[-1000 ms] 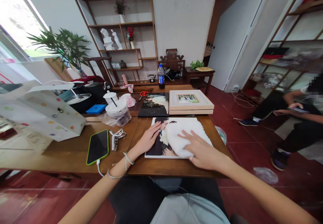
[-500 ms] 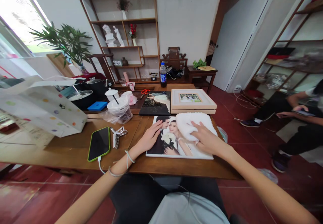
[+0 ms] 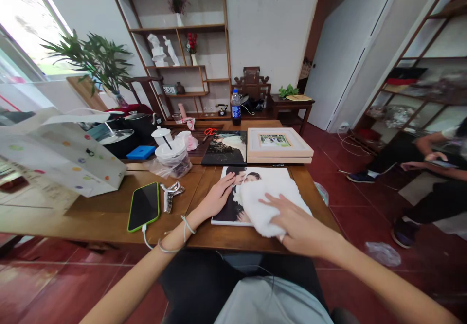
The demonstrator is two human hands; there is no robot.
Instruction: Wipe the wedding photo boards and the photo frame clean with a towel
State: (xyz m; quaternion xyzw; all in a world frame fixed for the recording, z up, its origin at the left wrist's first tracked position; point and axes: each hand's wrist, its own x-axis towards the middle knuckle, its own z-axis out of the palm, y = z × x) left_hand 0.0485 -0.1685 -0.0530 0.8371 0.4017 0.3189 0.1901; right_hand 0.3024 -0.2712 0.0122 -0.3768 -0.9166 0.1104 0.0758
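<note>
A large photo print [image 3: 233,206] of a couple lies flat on the wooden table [image 3: 109,212] in front of me. My left hand [image 3: 215,198] rests open on its left edge, fingers flat, holding it down. My right hand [image 3: 295,224] presses a white fluffy cloth [image 3: 262,200] onto the print's near right part, fingers spread over the cloth.
A green-cased phone [image 3: 143,206] on a cable and a metal clip [image 3: 170,195] lie to the left. Behind are a dark photo print [image 3: 226,148], a framed picture [image 3: 278,144], a lidded cup [image 3: 171,157], pots [image 3: 120,139] and a white bag [image 3: 62,153]. A person [image 3: 430,168] sits at right.
My right hand has drawn the cloth from the print's far right corner toward me to its near edge, after pushing it away half a second before. The left hand stayed in place.
</note>
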